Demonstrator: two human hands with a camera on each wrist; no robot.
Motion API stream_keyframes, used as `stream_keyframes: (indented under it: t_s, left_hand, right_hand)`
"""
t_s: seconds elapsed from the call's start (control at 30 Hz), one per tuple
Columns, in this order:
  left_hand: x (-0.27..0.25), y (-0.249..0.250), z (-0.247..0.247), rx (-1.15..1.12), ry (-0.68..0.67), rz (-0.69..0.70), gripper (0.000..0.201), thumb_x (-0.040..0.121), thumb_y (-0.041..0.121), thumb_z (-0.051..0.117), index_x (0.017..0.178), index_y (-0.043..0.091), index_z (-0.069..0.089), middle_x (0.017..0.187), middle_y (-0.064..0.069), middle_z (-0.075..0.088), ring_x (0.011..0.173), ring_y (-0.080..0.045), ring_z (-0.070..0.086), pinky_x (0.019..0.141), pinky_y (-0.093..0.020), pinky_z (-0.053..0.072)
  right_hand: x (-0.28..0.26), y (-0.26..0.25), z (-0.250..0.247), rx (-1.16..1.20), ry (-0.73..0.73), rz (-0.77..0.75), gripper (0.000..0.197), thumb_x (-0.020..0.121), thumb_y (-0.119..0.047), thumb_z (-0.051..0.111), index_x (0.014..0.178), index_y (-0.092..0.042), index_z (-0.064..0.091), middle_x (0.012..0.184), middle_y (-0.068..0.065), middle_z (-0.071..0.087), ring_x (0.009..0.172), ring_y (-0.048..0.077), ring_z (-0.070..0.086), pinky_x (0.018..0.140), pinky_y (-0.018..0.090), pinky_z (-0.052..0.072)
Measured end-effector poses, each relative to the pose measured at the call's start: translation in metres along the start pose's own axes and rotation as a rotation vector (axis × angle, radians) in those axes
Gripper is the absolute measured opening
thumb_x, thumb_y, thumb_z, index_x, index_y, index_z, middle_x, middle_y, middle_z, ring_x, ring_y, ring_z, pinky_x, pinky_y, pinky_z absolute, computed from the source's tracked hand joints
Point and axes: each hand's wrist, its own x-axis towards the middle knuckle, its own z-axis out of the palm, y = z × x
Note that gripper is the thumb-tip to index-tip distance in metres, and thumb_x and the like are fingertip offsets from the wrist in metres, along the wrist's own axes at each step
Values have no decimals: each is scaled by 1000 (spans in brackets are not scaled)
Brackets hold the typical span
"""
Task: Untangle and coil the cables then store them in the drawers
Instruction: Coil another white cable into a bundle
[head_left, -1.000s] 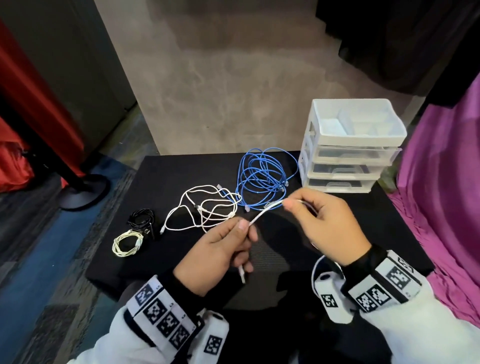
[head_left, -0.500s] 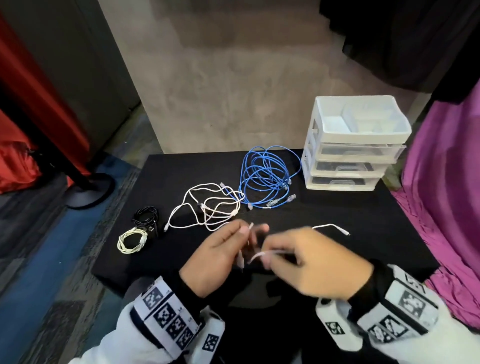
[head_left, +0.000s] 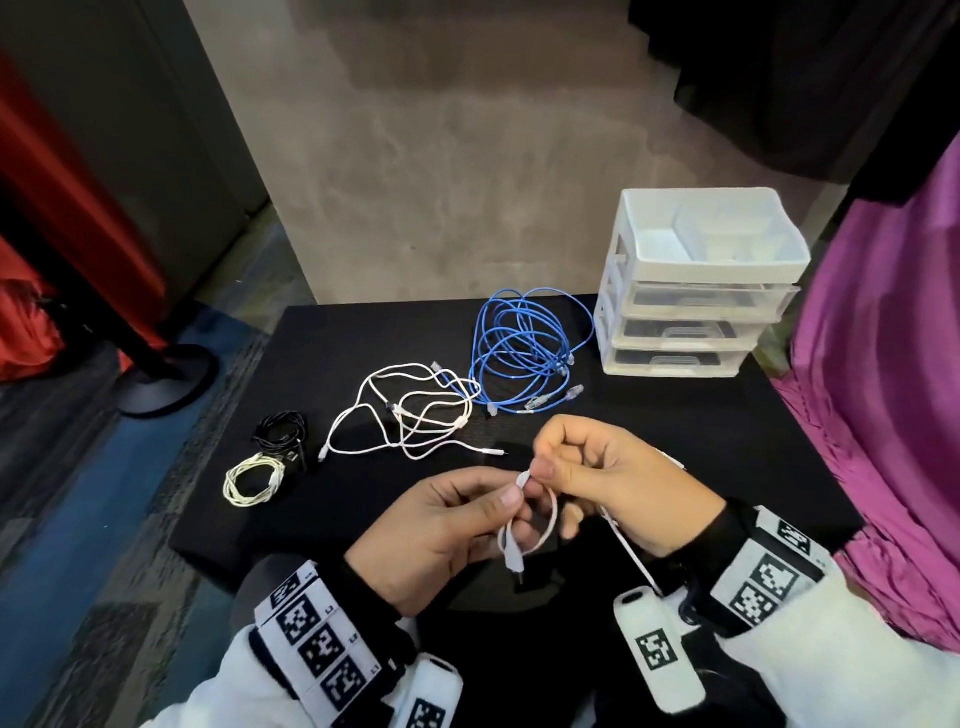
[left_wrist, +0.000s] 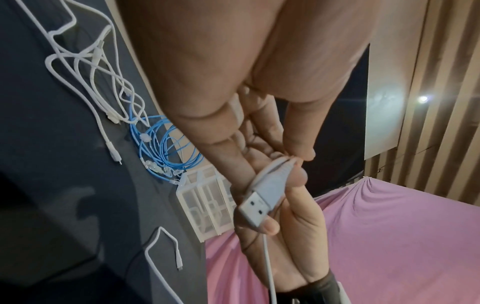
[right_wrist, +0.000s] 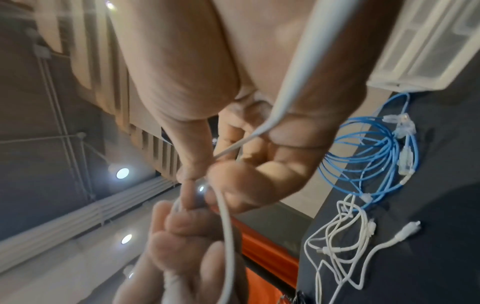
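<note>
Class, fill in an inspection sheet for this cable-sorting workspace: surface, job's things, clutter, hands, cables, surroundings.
Surface: black table, matte.
Job's things: white drawer unit at far right; drawers shut, top tray open.
Clutter: nothing seen.
Hands: left hand and right hand both pinch a white USB cable, forming a loop.
Cables: blue cable loosely heaped; white cables tangled; black coil and cream coil lie coiled at left.
Surroundings: purple cloth right; black stand base left.
</note>
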Motion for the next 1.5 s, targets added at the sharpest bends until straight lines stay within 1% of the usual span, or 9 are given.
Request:
stream_keyframes:
  t_s: [0.1, 0.27, 0.47, 0.7, 0.93, 1.1, 1.27, 1.4, 1.5]
  left_hand:
    - [2, -1, 6, 18, 113, 2, 22, 93, 19, 65, 107, 4, 74, 92, -12, 72, 83, -19, 71, 74, -34, 61]
    - [7, -11, 8, 160, 261, 44, 24, 96, 24, 65, 101, 0, 66, 76, -9, 65, 70, -15, 66, 61, -33, 61]
    - [16, -29, -3, 1026, 459, 321, 16, 96, 24, 61, 85, 26, 50, 64, 5, 60, 57, -17, 59, 58, -34, 50]
    - [24, -15, -2, 1291, 516, 107, 26, 86, 19, 59, 100, 26, 38, 81, 3, 60, 81, -31, 64, 62, -35, 43]
    - [27, -17, -16, 806, 433, 155, 15, 96, 21, 67, 83, 17, 60, 66, 4, 63, 55, -9, 55, 58, -32, 46]
    - [12, -11, -21, 146, 261, 93, 40, 93, 46, 69, 78, 9, 66, 90, -15, 63, 87, -25, 60, 90, -44, 50]
    - [11, -1, -1, -465, 292, -7, 30, 97, 29, 58, 86, 2, 64, 80, -7, 64, 64, -11, 67, 77, -29, 63]
    - [10, -3, 11, -502, 244, 0, 27, 104, 24, 49, 95, 3, 63, 86, -12, 66, 71, -18, 68, 83, -37, 63]
    - [8, -1, 13, -456, 197, 12, 24, 106, 24, 45, 94, 8, 58, 72, -3, 50, 62, -16, 50, 76, -33, 57]
  right_hand:
    - [5, 2, 6, 10, 90, 38, 17, 95, -19, 66, 92, -5, 56, 77, 22, 57, 60, 25, 62, 54, 29, 55]
    - [12, 11, 16, -96, 246, 34, 24, 98, -15, 67, 89, 1, 52, 61, 13, 49, 41, 23, 52, 43, 25, 44]
    - [14, 17, 30, -157, 284, 35, 21, 97, -13, 69, 89, 0, 55, 63, 11, 55, 39, 22, 56, 42, 26, 47]
    - [21, 23, 39, -247, 296, 60, 16, 94, -11, 73, 89, -3, 60, 66, 12, 62, 45, 25, 60, 42, 27, 49]
    - [31, 25, 41, -308, 343, -33, 17, 93, -12, 74, 83, -7, 61, 60, 4, 61, 38, 16, 53, 41, 24, 40]
    - [26, 18, 19, -211, 253, -71, 16, 96, -13, 70, 89, -2, 61, 67, 9, 61, 49, 20, 55, 45, 29, 45]
    - [25, 23, 24, -164, 210, -80, 11, 100, -11, 64, 91, -8, 58, 69, 8, 60, 56, 19, 58, 46, 30, 51]
    - [25, 25, 23, -68, 258, -80, 14, 101, -12, 61, 88, -11, 56, 65, 5, 63, 50, 18, 56, 42, 28, 49]
    - [25, 25, 23, -77, 267, -55, 15, 100, -16, 63, 88, -10, 57, 63, 6, 62, 50, 28, 55, 37, 26, 44]
